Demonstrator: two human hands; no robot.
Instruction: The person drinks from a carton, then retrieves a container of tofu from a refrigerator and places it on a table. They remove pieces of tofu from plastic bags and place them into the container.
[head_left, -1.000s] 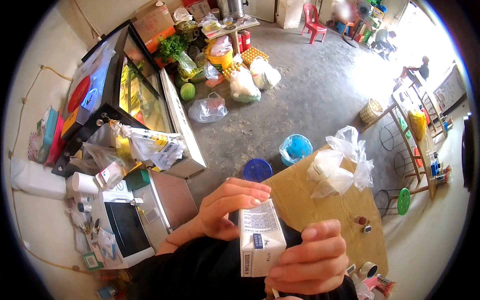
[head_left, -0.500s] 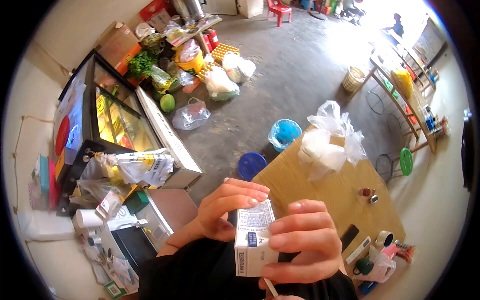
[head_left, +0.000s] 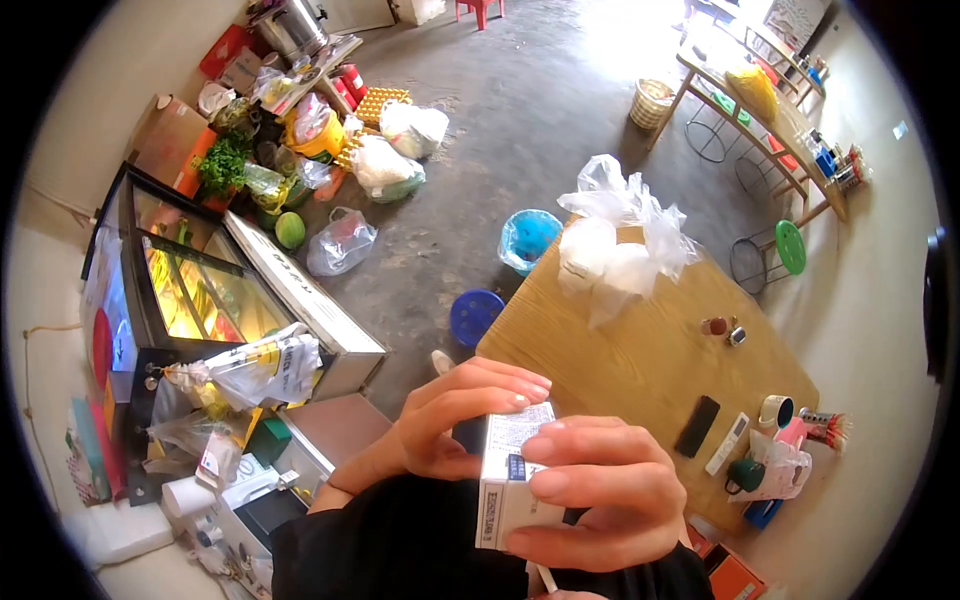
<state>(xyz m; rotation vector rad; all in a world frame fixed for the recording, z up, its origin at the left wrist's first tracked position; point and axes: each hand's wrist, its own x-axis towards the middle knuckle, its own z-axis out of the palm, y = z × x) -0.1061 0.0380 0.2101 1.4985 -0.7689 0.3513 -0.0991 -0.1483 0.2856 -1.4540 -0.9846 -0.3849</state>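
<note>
- Plainly, a small white carton (head_left: 507,487) sits low in the middle of the view. It is in front of the person's dark garment, at the near edge of the wooden table (head_left: 640,370).
- It is white card, with dense black small print on the top panel, a blue patch on the front and a line of print down the narrow side.
- Its long axis runs near upright, the top leaning slightly right and away. The printed top panel is tipped toward the camera.
- The left hand (head_left: 450,420) curls over the far top edge, fingertips pressed on the printed panel.
- The right hand (head_left: 590,500) is clasped round the front and right side, its fingers lying across the face.
- A thin white stick (head_left: 543,577) pokes out below the right hand (perhaps a straw; too little shows).
- Against a second ago, the right fingers have climbed from the lower corner to cross the upper face, hiding more of the print. The left hand's hold is unchanged and the carton stays in the same spot.
- The view has also swung, so a black phone (head_left: 697,426) and a white remote (head_left: 727,443) now show on the table.
</note>
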